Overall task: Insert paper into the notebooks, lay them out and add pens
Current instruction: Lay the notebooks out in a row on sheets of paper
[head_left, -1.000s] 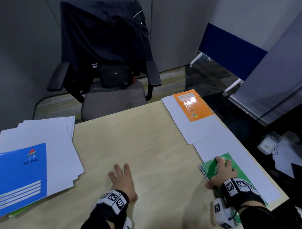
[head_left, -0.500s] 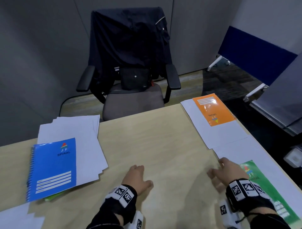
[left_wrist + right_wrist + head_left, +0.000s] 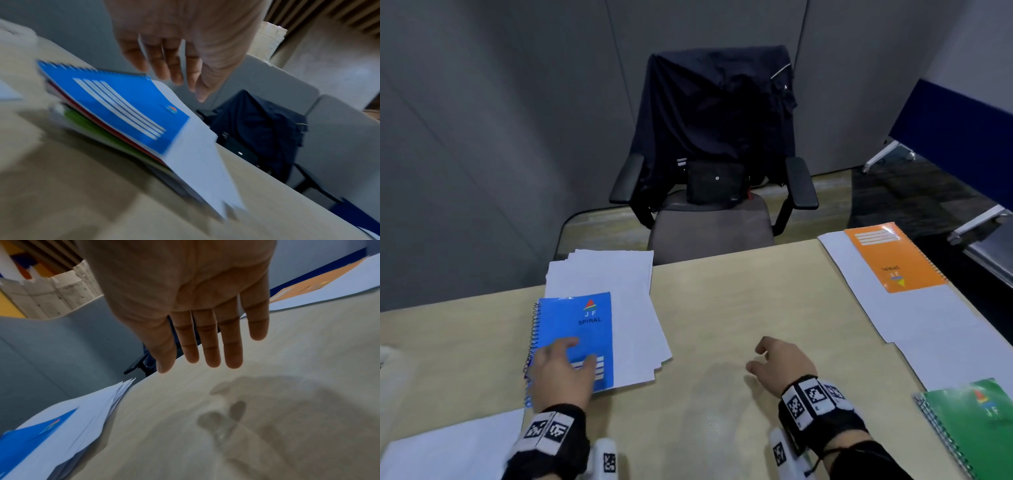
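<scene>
A blue spiral notebook (image 3: 580, 329) lies on a fanned stack of white paper (image 3: 626, 291) at the table's left. The left wrist view shows the blue notebook (image 3: 115, 104) resting on a red and a green cover. My left hand (image 3: 571, 356) is over its lower left corner with fingers (image 3: 170, 65) straight, just above the cover. My right hand (image 3: 760, 356) hovers over the bare table middle, its fingers (image 3: 211, 345) straight and empty. An orange notebook (image 3: 890, 257) lies on white sheets (image 3: 928, 329) at the right. A green notebook (image 3: 976, 421) lies at the near right corner.
An office chair (image 3: 709, 219) draped with a dark jacket stands behind the table's far edge. Another white sheet (image 3: 448, 442) lies at the near left. A blue-and-white partition (image 3: 955, 130) stands on the right, beyond the table's right edge.
My right hand let go of the green notebook and moved left over the table middle. My left hand moved left onto the blue notebook. The view swung to the left.
</scene>
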Motion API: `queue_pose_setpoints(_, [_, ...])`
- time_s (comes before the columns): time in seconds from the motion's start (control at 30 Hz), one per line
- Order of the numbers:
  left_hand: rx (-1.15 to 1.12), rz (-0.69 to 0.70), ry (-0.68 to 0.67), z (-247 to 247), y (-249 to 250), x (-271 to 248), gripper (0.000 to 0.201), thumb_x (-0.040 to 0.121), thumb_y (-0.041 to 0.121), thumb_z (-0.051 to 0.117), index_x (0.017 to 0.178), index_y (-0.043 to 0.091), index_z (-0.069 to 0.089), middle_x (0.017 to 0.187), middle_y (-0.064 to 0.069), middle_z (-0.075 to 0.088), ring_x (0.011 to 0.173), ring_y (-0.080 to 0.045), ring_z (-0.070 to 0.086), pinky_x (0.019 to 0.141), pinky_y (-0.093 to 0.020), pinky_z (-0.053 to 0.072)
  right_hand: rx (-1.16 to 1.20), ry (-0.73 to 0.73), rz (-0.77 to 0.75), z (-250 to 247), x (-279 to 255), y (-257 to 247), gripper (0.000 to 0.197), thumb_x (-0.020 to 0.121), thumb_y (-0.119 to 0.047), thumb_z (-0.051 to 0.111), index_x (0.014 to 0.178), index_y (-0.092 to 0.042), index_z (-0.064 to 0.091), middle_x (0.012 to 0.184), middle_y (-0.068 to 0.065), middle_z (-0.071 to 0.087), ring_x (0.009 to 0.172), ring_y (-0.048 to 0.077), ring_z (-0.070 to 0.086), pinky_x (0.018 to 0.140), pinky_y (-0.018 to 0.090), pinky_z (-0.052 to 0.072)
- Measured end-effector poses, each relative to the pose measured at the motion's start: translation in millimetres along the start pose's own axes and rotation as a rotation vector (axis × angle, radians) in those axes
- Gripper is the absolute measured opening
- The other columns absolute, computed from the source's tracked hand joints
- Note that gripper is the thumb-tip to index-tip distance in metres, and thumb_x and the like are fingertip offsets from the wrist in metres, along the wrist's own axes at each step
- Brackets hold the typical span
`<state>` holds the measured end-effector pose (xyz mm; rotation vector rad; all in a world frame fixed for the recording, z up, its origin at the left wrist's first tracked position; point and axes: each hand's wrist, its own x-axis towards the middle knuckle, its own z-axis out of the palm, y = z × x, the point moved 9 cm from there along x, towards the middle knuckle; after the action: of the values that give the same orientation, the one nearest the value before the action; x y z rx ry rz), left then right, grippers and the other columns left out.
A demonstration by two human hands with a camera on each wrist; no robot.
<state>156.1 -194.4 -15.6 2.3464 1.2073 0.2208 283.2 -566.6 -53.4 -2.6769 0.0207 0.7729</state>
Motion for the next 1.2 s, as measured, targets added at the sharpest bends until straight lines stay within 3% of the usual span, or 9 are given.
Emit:
queue_pose_setpoints(0.2, [0.052, -0.238, -0.166, -1, -58, 24, 0.088, 0.064, 0.015, 0.084, 0.137, 0.015, 0.034, 0.128, -0.021, 0.036, 0.109, -0.043, 0.049, 0.094, -0.052, 0.042, -0.051, -0.018, -0.009, 11, -11, -16, 0.037, 0.087, -0.041, 0.058, 0.121, -0.026, 0.055, 0.121, -0.004, 0.061, 0.108, 0.016, 0.059, 0.083, 0.027, 0.047])
queue_pose_setpoints(0.43, [0.119, -0.305, -0.172, 6, -83, 40, 0.089, 0.050, 0.031, 0.092, 0.123, 0.007, 0.047, 0.115, -0.024, 0.045, 0.106, -0.037, 0.047, 0.094, -0.046, 0.042, -0.058, -0.009, 0.011, 12, -16, -27, 0.037, 0.087, -0.040, 0.056, 0.122, -0.026, 0.054, 0.123, -0.004, 0.061, 0.109, 0.016, 0.059, 0.083, 0.026, 0.046])
queue_pose_setpoints(0.57, [-0.100, -0.317, -0.276, 12, -88, 52, 0.061, 0.058, 0.008, 0.089, 0.105, -0.007, 0.054, 0.100, -0.025, 0.060, 0.087, -0.036, 0.058, 0.081, -0.041, 0.045, -0.063, -0.006, 0.014, 15, -19, -33, 0.037, 0.087, -0.040, 0.056, 0.121, -0.026, 0.054, 0.123, -0.003, 0.061, 0.110, 0.016, 0.059, 0.085, 0.026, 0.046])
queue_pose_setpoints(0.67, [-0.088, -0.263, -0.318, 8, -80, 57, 0.039, 0.070, 0.012, 0.082, 0.098, -0.008, 0.065, 0.094, -0.024, 0.067, 0.081, -0.035, 0.059, 0.076, -0.037, 0.042, -0.070, -0.009, 0.004, 18, -20, -37, 0.037, 0.087, -0.039, 0.056, 0.121, -0.026, 0.054, 0.123, -0.003, 0.061, 0.111, 0.016, 0.059, 0.086, 0.026, 0.046])
queue_pose_setpoints(0.83, [-0.264, -0.092, -0.063, -29, -44, 57, 0.016, 0.083, 0.016, 0.070, 0.093, 0.006, 0.062, 0.094, -0.019, 0.066, 0.083, -0.030, 0.055, 0.084, -0.038, 0.045, -0.040, 0.039, -0.075, 7, -18, -64, 0.035, 0.088, -0.039, 0.056, 0.121, -0.027, 0.055, 0.122, -0.005, 0.061, 0.108, 0.016, 0.059, 0.084, 0.026, 0.046])
queue_pose_setpoints(0.9, [-0.446, -0.018, -0.043, -43, -23, 54, 0.011, 0.084, 0.012, 0.070, 0.093, 0.008, 0.063, 0.090, -0.016, 0.064, 0.081, -0.026, 0.054, 0.074, -0.025, 0.049, -0.042, 0.096, -0.143, -6, -18, -85, 0.034, 0.089, -0.038, 0.056, 0.121, -0.027, 0.055, 0.121, -0.006, 0.061, 0.108, 0.015, 0.059, 0.085, 0.027, 0.046])
queue_pose_setpoints(0.97, [-0.618, 0.038, -0.095, -49, 4, 47, 0.008, 0.083, 0.007, 0.071, 0.088, 0.008, 0.065, 0.087, -0.013, 0.066, 0.078, -0.025, 0.057, 0.061, -0.014, 0.049, -0.040, 0.198, -0.247, -26, -22, -110, 0.035, 0.090, -0.036, 0.056, 0.124, -0.028, 0.053, 0.124, -0.006, 0.057, 0.109, 0.015, 0.058, 0.085, 0.028, 0.047])
queue_pose_setpoints(1.1, [-0.741, 0.185, -0.186, -57, 62, 25, 0.012, 0.077, 0.006, 0.076, 0.085, 0.012, 0.071, 0.087, 0.007, 0.069, 0.083, -0.010, 0.060, 0.072, -0.017, 0.046, 0.008, 0.374, -0.559, -57, -39, -160, 0.065, 0.084, -0.019, 0.063, 0.142, -0.030, 0.034, 0.149, -0.004, 0.032, 0.130, 0.020, 0.038, 0.104, 0.032, 0.037])
queue_pose_setpoints(1.2, [-0.731, 0.311, -0.283, -56, 104, 7, 0.012, 0.075, 0.006, 0.077, 0.080, 0.015, 0.071, 0.075, 0.018, 0.071, 0.082, 0.005, 0.062, 0.069, -0.005, 0.045, -0.194, 0.359, -0.609, -59, -41, -171, 0.079, 0.084, -0.019, 0.063, 0.147, -0.035, 0.019, 0.157, -0.004, 0.017, 0.140, 0.024, 0.021, 0.115, 0.048, 0.020])
